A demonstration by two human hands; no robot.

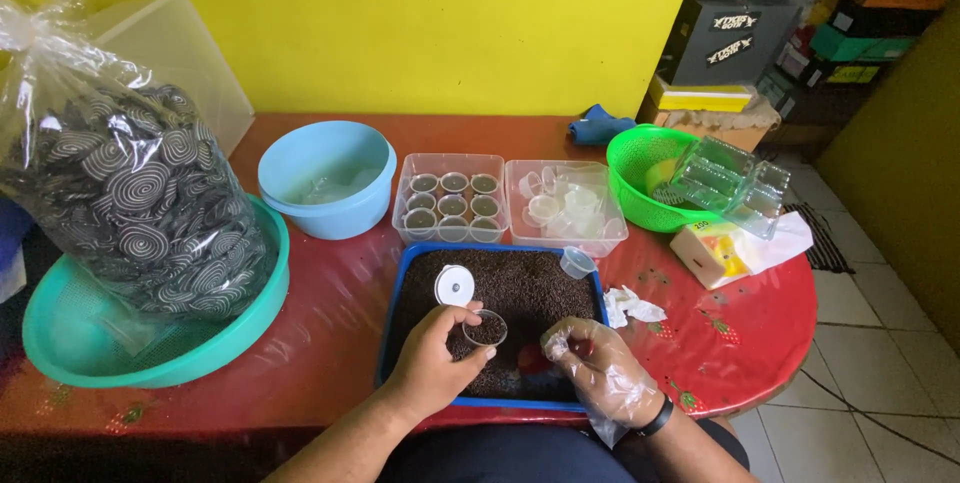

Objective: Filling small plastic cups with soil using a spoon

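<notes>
Dark granules fill the blue tray in front of you, and your bare left hand pinches a small clear cup by its rim just above them, near the tray's centre. Keep that cup level — it looks partly filled already. Your gloved right hand sits at the cup's 3 o'clock with fingers curled; I cannot tell whether it holds anything. A round white lid lies on the granules at 11 o'clock. Filled cups wait in the clear box at 12 o'clock — match their fill.
</notes>
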